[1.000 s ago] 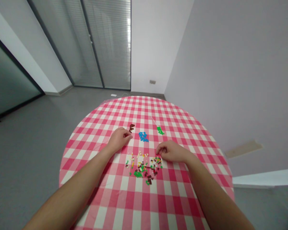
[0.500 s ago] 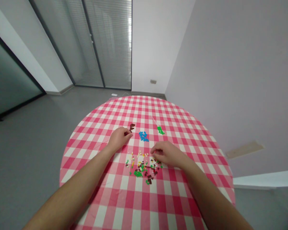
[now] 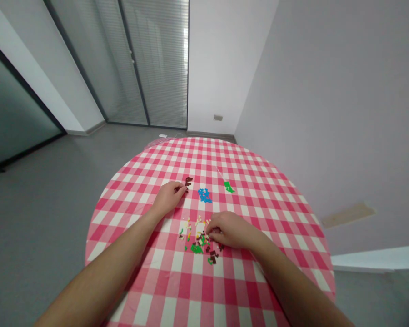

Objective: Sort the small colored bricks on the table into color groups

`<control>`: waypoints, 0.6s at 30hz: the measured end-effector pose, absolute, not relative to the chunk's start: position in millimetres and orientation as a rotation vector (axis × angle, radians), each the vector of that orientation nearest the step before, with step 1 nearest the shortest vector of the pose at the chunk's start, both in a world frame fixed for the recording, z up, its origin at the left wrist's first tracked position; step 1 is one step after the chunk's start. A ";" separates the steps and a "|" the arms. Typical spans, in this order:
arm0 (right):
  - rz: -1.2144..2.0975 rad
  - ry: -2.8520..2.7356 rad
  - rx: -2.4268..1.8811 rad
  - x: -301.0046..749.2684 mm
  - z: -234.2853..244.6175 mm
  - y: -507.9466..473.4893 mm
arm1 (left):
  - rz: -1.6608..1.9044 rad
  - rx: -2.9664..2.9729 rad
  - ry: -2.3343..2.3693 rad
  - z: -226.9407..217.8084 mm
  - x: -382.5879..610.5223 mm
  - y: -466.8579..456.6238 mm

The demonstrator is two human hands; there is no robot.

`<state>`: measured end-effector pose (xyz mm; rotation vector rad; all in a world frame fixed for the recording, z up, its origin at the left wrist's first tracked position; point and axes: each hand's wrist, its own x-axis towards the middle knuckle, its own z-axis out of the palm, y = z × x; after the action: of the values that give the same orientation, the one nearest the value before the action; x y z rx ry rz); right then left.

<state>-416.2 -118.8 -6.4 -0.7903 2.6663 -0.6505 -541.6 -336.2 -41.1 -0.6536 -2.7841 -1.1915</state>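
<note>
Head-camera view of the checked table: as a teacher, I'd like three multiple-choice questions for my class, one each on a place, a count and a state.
1. Where is the right hand?
A) Over the mixed scatter of small bricks
B) At the far edge of the table
C) Lifted well clear of the table

2. How many single-colour piles lie beyond that scatter?
A) Two
B) Three
C) Five

3. How do the blue pile and green pile stand?
A) Touching
B) Apart
C) Stacked

Answers:
1. A: the hand's fingers reach down among the bricks.
2. B: a brown pile lies there with the blue and green ones.
3. B: checked cloth shows between them.
</note>
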 end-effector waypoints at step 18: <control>-1.573 3.155 0.267 -442.0 -23.9 -78.7 | -1.346 -0.994 -2.859 -28.0 -519.7 -343.2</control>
<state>-442.0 -78.7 -23.9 0.2670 3.1552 -1.5727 -519.7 -343.2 -28.0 -0.9940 -2.8586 -1.3460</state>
